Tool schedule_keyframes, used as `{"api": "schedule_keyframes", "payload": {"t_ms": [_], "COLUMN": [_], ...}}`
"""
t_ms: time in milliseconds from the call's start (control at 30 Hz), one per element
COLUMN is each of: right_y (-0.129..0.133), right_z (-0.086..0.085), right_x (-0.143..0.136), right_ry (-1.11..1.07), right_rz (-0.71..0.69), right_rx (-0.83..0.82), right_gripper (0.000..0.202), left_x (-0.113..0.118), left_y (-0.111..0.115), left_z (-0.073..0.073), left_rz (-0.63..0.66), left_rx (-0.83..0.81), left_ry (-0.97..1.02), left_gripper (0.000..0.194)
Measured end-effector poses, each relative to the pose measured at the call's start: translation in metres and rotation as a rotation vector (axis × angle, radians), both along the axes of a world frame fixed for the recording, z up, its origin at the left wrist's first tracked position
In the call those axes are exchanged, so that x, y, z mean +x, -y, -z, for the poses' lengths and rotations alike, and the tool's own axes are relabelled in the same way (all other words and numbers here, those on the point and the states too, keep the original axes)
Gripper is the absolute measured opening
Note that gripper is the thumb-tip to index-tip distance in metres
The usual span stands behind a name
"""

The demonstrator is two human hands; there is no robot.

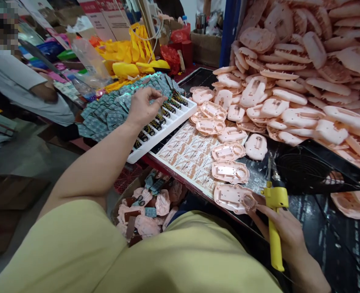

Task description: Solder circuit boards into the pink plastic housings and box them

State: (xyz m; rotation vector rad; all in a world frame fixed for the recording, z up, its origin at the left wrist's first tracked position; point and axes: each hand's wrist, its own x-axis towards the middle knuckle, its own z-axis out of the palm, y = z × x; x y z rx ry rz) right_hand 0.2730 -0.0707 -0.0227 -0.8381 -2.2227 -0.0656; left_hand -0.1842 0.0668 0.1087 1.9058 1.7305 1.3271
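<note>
My left hand (145, 106) reaches over a white foam tray (167, 131), thumb and fingertips pinched together at the wires; whatever lies between them is too small to make out. Greenish circuit boards (114, 108) with thin wires and small round black parts (151, 129) fill the tray. In my right hand (286, 228) is a yellow soldering gun (275, 232), its metal tip pointing up and away. Fingers of that hand also reach the edge of the nearest pink plastic shell (233, 198), hollow side up. More open shells (228, 171) lie in a row beyond it.
A tall heap of pink shells (283, 93) covers the back right. A black fan (310, 167) stands on the dark table at right. Below the table edge, a box holds pink shells and boards (149, 211). Yellow parts (137, 49) are piled behind; another person (24, 81) is at left.
</note>
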Motion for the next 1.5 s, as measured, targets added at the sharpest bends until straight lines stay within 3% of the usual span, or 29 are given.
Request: {"api": "schedule_keyframes", "payload": {"t_ms": [100, 233, 333, 400, 467, 533, 600, 667, 867, 967, 1133, 1200, 1300, 1400, 1500], "right_y": [0.004, 0.012, 0.014, 0.015, 0.016, 0.018, 0.021, 0.023, 0.023, 0.024, 0.026, 0.026, 0.024, 0.021, 0.02], "right_z": [-0.004, -0.003, -0.001, -0.001, -0.003, -0.006, -0.01, -0.014, -0.015, -0.011, -0.004, -0.002, -0.001, -0.001, 0.002], "right_x": [0.001, -0.01, -0.023, -0.028, -0.028, -0.024, -0.018, -0.013, -0.01, -0.009, -0.005, -0.003, -0.002, -0.006, -0.012], "right_ry": [0.021, 0.013, -0.001, 0.013, -0.011, -0.08, -0.153, -0.187, -0.171, -0.186, -0.187, -0.19, -0.15, -0.059, -0.003], "right_rz": [-0.105, -0.084, -0.002, 0.033, 0.06, 0.089, 0.113, 0.124, 0.129, 0.129, 0.101, 0.089, 0.069, 0.048, 0.064], "right_rx": [-0.107, -0.184, -0.156, -0.137, -0.118, -0.091, -0.065, -0.06, -0.061, -0.066, -0.101, -0.114, -0.154, -0.164, -0.111], "right_gripper": [0.036, 0.04, 0.034, 0.031, 0.031, 0.032, 0.03, 0.027, 0.022, 0.023, 0.023, 0.024, 0.025, 0.023, 0.021], "left_x": [0.032, 0.089, 0.132, 0.156, 0.174, 0.188, 0.197, 0.202, 0.199, 0.2, 0.198, 0.196, 0.2, 0.213, 0.225], "left_y": [-0.001, -0.002, 0.01, 0.026, 0.044, 0.06, 0.071, 0.073, 0.064, 0.064, 0.059, 0.055, 0.055, 0.063, 0.073], "left_z": [0.002, 0.016, 0.03, 0.039, 0.047, 0.053, 0.054, 0.048, 0.015, 0.026, 0.066, 0.072, 0.066, 0.057, 0.055], "left_rz": [0.101, 0.269, 0.357, 0.507, 0.677, 0.761, 0.75, 0.72, 0.613, 0.634, 0.718, 0.773, 0.858, 0.873, 0.835], "left_rx": [0.051, -0.163, -0.319, -0.453, -0.549, -0.505, -0.375, -0.318, -0.459, -0.553, -0.697, -0.751, -0.777, -0.642, -0.454], "left_ry": [0.31, 0.517, 0.43, 0.344, 0.179, -0.079, -0.31, -0.35, 0.185, 0.354, 0.43, 0.334, 0.01, -0.422, -0.805], "left_gripper": [0.037, 0.027, 0.024, 0.024, 0.019, 0.011, 0.009, 0.011, 0.028, 0.04, 0.05, 0.048, 0.033, 0.015, 0.014]}}
